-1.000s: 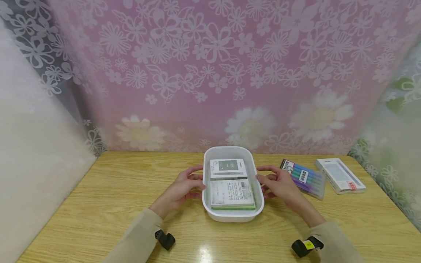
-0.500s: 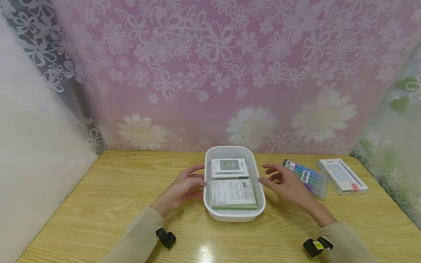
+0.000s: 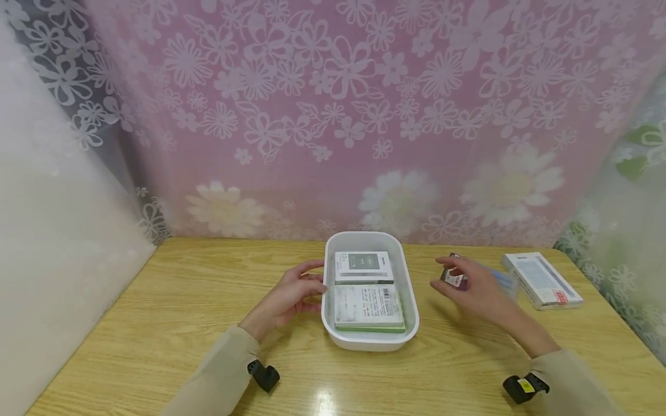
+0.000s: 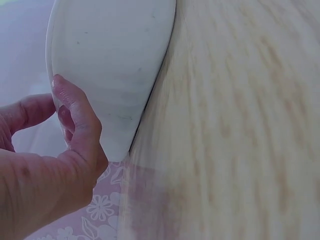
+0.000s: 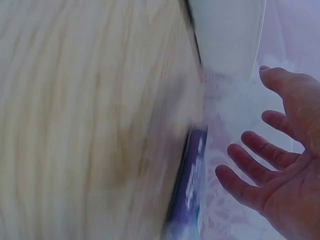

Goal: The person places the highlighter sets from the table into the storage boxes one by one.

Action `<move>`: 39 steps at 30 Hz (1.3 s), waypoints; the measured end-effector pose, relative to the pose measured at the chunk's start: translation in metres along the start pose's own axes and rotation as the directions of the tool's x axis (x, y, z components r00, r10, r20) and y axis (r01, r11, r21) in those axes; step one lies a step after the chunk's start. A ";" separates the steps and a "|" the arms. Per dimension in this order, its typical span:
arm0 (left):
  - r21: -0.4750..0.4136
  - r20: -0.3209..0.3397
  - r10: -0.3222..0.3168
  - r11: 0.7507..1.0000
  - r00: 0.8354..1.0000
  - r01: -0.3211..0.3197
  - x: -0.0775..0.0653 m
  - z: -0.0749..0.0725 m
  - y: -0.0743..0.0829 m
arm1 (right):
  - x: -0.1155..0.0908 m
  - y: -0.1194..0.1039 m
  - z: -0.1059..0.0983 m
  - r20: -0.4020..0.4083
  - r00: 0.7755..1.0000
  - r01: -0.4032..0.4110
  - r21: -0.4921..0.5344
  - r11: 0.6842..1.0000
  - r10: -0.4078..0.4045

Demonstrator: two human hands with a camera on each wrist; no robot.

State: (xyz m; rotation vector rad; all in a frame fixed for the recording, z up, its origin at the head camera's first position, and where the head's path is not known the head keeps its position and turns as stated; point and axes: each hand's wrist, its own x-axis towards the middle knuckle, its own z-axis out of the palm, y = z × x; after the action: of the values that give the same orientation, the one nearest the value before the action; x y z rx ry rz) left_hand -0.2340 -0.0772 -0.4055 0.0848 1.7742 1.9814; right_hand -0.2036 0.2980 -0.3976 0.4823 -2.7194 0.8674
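A white plastic storage bin (image 3: 370,345) stands in the middle of the table. Inside it lie a white box with a green label (image 3: 363,267) and, nearer, a stack of small books or pads (image 3: 368,306). My left hand (image 3: 288,296) holds the bin's left side, thumb at the rim, bent fingers against the outer wall (image 4: 115,60). My right hand (image 3: 476,289), fingers spread and apart from the bin, is over a clear pack of coloured markers (image 3: 504,281), covering much of it. That pack's purple edge (image 5: 189,180) shows in the right wrist view.
A flat white box with a red sticker (image 3: 543,280) lies on the wooden table (image 3: 208,277), right of the marker pack. Flowered curtains (image 3: 312,115) hang behind the table and at its sides.
My right hand has come off the bin's right side and moved right, over the marker pack. The left hand stays at the bin, which has hardly moved.
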 end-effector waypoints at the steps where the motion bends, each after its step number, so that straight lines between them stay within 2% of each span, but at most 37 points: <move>1: 0.002 0.004 0.000 1.000 1.000 0.000 0.000 0.000 0.000 | 0.000 0.003 -0.003 0.019 1.000 -0.001 -0.016 1.000 0.001; 9: 0.009 0.032 0.001 1.000 0.999 -0.002 -0.002 -0.001 0.001 | 0.002 0.024 -0.027 0.196 0.980 0.009 -0.194 0.981 0.029; 15: 0.014 0.040 0.002 1.000 0.999 -0.002 -0.002 -0.002 0.001 | 0.006 0.037 -0.036 0.304 0.949 0.017 -0.331 0.943 0.090; 19: 0.021 0.048 0.000 1.000 0.999 -0.001 -0.002 -0.003 0.002 | 0.004 0.045 -0.039 0.356 0.930 0.047 -0.370 0.928 0.094; 29: 0.017 0.049 -0.001 1.000 0.999 0.001 -0.002 -0.004 0.001 | 0.006 0.058 -0.043 0.424 0.900 0.057 -0.353 0.934 0.105; 34: 0.030 0.043 0.001 1.000 0.999 -0.002 0.000 -0.004 0.000 | 0.007 0.062 -0.044 0.422 0.898 0.027 -0.340 0.940 0.127; 39: 0.034 0.035 -0.004 0.999 0.999 0.002 0.001 -0.003 0.001 | 0.007 0.063 -0.043 0.401 0.902 -0.002 -0.364 0.931 0.159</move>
State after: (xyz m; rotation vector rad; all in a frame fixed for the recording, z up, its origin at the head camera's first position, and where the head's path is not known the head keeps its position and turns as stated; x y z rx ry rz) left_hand -0.2359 -0.0795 -0.4056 0.1268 1.7856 1.9363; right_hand -0.2278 0.3701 -0.3936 0.5313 -3.2205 0.2828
